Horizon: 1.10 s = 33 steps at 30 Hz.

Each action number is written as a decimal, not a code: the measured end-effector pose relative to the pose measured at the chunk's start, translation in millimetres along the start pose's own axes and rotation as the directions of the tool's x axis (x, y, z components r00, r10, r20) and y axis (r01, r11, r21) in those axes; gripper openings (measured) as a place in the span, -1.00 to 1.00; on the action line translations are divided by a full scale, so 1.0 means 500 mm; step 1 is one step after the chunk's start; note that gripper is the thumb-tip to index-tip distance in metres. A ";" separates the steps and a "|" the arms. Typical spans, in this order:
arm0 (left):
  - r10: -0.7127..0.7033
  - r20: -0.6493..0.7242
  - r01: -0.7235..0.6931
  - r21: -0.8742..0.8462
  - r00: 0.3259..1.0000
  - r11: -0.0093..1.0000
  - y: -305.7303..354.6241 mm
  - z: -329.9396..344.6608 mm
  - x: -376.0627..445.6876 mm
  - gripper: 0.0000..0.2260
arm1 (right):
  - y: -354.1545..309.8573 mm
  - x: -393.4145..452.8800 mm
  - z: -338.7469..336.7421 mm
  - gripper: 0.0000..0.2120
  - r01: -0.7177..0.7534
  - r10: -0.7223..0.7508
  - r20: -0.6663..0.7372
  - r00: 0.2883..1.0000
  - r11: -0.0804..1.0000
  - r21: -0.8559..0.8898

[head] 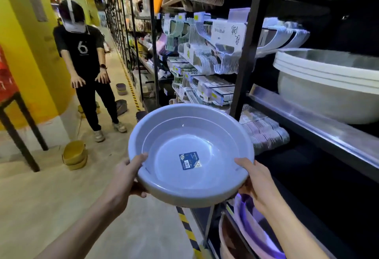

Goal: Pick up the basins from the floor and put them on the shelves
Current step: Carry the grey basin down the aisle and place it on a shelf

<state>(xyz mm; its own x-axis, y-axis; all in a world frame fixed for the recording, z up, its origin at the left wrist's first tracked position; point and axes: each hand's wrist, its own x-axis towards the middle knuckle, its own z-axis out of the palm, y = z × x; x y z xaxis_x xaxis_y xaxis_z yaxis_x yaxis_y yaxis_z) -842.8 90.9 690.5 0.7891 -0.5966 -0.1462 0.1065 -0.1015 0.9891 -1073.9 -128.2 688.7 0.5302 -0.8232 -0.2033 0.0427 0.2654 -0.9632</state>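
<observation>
Black shelves point(307, 115) line the right, white basins point(328, 86) stacked on one. Out in the aisle a grey-blue basin point(190, 154) is held up, left hand point(127, 174) and right hand point(256, 180) gripping its rim, a blue label point(189, 160) stuck inside.

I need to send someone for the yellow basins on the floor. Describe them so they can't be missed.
Start at the yellow wall on the aisle's left side, where a black table leg meets the floor. Just right of that leg sits a short stack of yellow basins. The other floor basins, farther down by the striped line, look dark purple or grey; this stack is mustard yellow and nearest.
</observation>
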 end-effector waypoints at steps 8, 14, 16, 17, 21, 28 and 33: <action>0.002 0.121 0.000 -0.012 0.993 1.000 -0.008 -0.048 0.128 -0.44 | 0.012 0.004 0.075 -0.71 0.043 -0.037 -0.107 0.994 0.998 0.049; -0.013 0.302 0.011 0.007 0.953 1.000 -0.001 -0.057 0.235 -0.41 | 0.037 -0.036 0.119 -0.71 0.062 -0.044 -0.298 0.954 0.997 0.049; -0.007 0.381 0.003 0.010 0.924 1.000 0.012 -0.041 0.254 -0.45 | 0.043 -0.060 0.118 -0.65 0.034 -0.013 -0.353 0.936 0.998 0.052; 0.002 0.416 -0.008 0.013 0.909 1.000 0.018 -0.032 0.261 -0.47 | 0.045 -0.073 0.118 -0.61 0.028 -0.001 -0.376 0.927 0.998 0.065; 0.026 0.520 -0.032 0.001 0.854 0.999 0.037 0.021 0.259 -0.59 | 0.044 -0.132 0.108 -0.53 0.135 -0.048 -0.505 0.862 0.981 0.137; 0.040 0.705 -0.021 -0.036 0.708 0.999 0.023 0.127 0.212 -0.59 | 0.051 -0.242 0.057 -0.59 0.231 -0.100 -0.692 0.715 0.968 0.099; 0.006 0.776 -0.005 -0.004 0.631 1.000 0.000 0.187 0.196 -0.47 | 0.050 -0.301 0.034 -0.64 0.228 -0.106 -0.770 0.629 0.972 0.052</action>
<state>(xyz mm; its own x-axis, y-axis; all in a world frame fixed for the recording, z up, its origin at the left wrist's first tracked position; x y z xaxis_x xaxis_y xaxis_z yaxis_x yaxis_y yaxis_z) -822.0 -42.1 674.6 0.0293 -0.9946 -0.0993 0.1052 -0.0958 0.9898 -1138.2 11.0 698.0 -0.3236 -0.9324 -0.1608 0.2062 0.0963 -0.9738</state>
